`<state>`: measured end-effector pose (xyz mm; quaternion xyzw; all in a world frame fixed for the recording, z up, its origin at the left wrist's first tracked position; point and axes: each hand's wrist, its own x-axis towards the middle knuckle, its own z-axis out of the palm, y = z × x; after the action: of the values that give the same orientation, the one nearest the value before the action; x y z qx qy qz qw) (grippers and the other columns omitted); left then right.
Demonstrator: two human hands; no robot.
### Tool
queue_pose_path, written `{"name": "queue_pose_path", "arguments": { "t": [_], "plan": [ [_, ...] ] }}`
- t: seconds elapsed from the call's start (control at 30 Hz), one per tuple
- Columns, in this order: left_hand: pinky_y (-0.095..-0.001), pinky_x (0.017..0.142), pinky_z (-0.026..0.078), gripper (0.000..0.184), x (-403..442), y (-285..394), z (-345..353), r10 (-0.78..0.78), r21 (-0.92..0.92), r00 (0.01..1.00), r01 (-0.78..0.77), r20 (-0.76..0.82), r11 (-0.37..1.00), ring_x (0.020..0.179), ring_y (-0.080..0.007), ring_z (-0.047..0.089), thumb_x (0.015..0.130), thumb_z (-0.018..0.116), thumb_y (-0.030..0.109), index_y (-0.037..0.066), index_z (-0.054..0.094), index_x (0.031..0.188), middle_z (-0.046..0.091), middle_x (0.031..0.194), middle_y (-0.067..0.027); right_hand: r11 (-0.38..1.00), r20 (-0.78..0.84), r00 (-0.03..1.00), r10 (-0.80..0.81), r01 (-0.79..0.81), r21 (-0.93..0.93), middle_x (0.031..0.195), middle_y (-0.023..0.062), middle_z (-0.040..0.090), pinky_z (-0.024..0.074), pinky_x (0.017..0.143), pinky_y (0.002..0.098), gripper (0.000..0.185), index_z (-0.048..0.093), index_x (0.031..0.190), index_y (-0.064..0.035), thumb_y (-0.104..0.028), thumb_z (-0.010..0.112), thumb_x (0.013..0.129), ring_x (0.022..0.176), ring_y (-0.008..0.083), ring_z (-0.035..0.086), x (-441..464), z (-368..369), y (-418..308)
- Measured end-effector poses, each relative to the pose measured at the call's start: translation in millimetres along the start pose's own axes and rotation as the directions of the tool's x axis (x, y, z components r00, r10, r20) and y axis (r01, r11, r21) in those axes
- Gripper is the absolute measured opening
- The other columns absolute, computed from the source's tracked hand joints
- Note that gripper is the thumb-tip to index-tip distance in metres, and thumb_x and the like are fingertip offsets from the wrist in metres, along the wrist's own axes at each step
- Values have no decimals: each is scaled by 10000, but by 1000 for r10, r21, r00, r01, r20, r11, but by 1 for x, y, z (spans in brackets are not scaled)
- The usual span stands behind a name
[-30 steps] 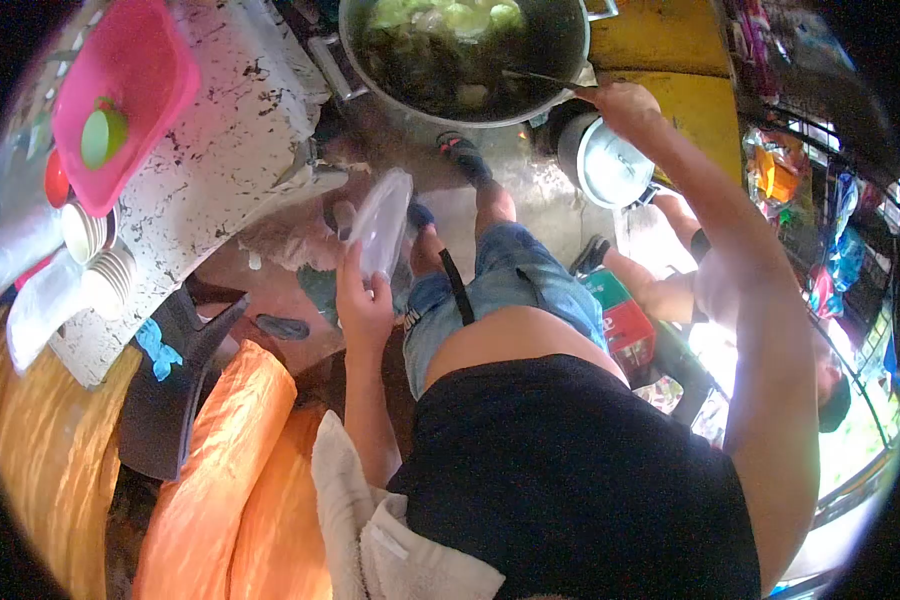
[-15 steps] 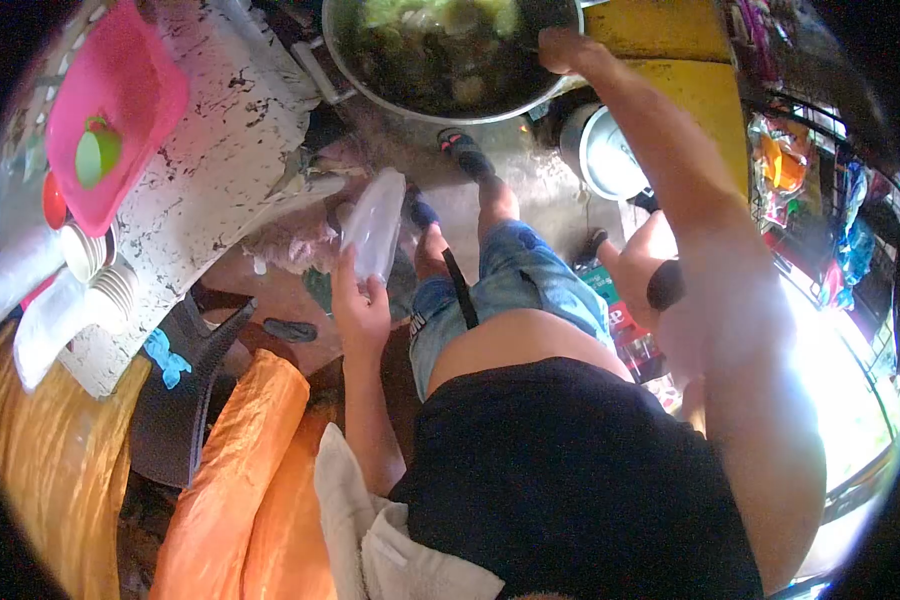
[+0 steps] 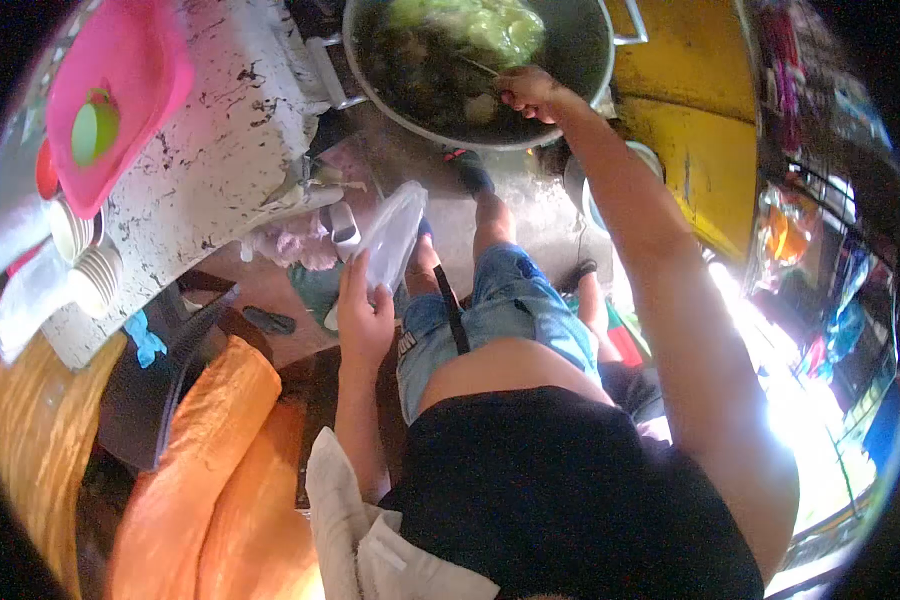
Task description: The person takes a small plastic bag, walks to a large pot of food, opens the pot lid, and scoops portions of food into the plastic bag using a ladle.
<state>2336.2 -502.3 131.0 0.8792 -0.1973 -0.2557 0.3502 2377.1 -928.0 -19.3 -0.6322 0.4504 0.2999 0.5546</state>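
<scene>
My right hand (image 3: pixel 530 93) is closed round the handle of a thin metal utensil (image 3: pixel 478 66), whose far end reaches into the large pot (image 3: pixel 400 118). Dark broth with pale green pieces (image 3: pixel 505 30) fills the pot. In front of my body, my left hand (image 3: pixel 366 318) holds a clear plastic bag or container (image 3: pixel 395 238) upright between thumb and fingers; which of the two it is, I cannot tell.
Left is a worn white table (image 3: pixel 225 130) with a pink basin (image 3: pixel 150 95) and stacked cups (image 3: pixel 98 280). Orange cloth (image 3: pixel 195 480) hangs lower left. A yellow surface (image 3: pixel 685 140) and a smaller pot (image 3: pixel 642 153) are at right. Another person's leg (image 3: pixel 592 300) shows nearby.
My right hand moved from the pot's right rim to over its middle with the utensil. The other person beside me has largely gone behind my right arm. My left hand still holds the clear plastic.
</scene>
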Motion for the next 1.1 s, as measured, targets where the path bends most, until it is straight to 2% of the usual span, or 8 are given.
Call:
{"name": "queue_pose_path", "arguments": {
  "t": [0.13,0.23,0.27,0.4,0.5,0.6,0.93,1.1],
  "plan": [
    [-429,976,435,529,-3,11,-5,-88,-54,996,88,1,995,1221,-431,478,824,544,-24,-22,439,1342,481,1319,-269,860,31,999,-40,50,-509,696,35,570,388,472,309,158,624,894,-110,-256,564,899,545,152,492,56,-4,9],
    [-431,986,426,528,-5,13,-4,-142,-101,990,143,11,985,1218,-430,481,829,544,-18,-23,435,1345,469,1332,-269,270,214,951,-222,271,-924,779,114,637,485,606,383,202,679,880,-68,-242,580,857,677,257,601,137,-31,40],
    [-431,989,424,528,-5,13,-3,-149,-110,989,150,15,983,1217,-429,482,831,544,-16,-22,434,1346,464,1338,-269,230,150,945,-291,221,-948,836,152,668,515,685,407,223,702,873,-52,-245,603,825,754,311,639,108,-29,21],
    [-433,979,430,524,-7,13,4,-68,-53,997,67,-29,996,1210,-428,487,831,542,-15,-23,434,1344,473,1324,-270,724,-193,887,-420,199,-661,949,210,685,520,809,462,313,701,938,-10,-292,621,825,896,392,662,46,-25,25],
    [-438,986,424,518,-6,10,6,-82,-79,996,78,-38,994,1206,-433,487,829,537,-15,-28,439,1338,488,1303,-274,761,-156,953,-261,104,-640,1010,152,686,475,817,393,311,657,1075,-18,-267,615,894,921,246,641,3,-32,8],
    [-442,990,421,514,-2,4,7,-75,-103,996,69,-47,992,1203,-437,488,827,533,-16,-29,444,1333,496,1292,-276,758,-153,922,-356,189,-625,1066,225,657,497,858,462,374,671,1060,-43,-342,613,843,1006,386,633,5,-43,19],
    [-440,989,422,522,-2,0,-1,-80,-111,995,74,-51,991,1203,-433,489,817,520,-33,-29,447,1333,487,1305,-272,446,-275,924,-265,-135,-885,1134,206,654,520,896,441,292,675,1090,-38,-144,563,843,1062,356,640,12,-45,-23],
    [-435,994,421,530,-4,-3,2,-68,-90,997,66,-26,994,1220,-421,486,817,530,-35,-22,446,1340,486,1314,-270,460,-154,953,-260,-18,-888,1129,197,657,525,882,434,308,666,1108,-44,-209,590,859,1036,339,651,21,-31,-24]
  ]
}}
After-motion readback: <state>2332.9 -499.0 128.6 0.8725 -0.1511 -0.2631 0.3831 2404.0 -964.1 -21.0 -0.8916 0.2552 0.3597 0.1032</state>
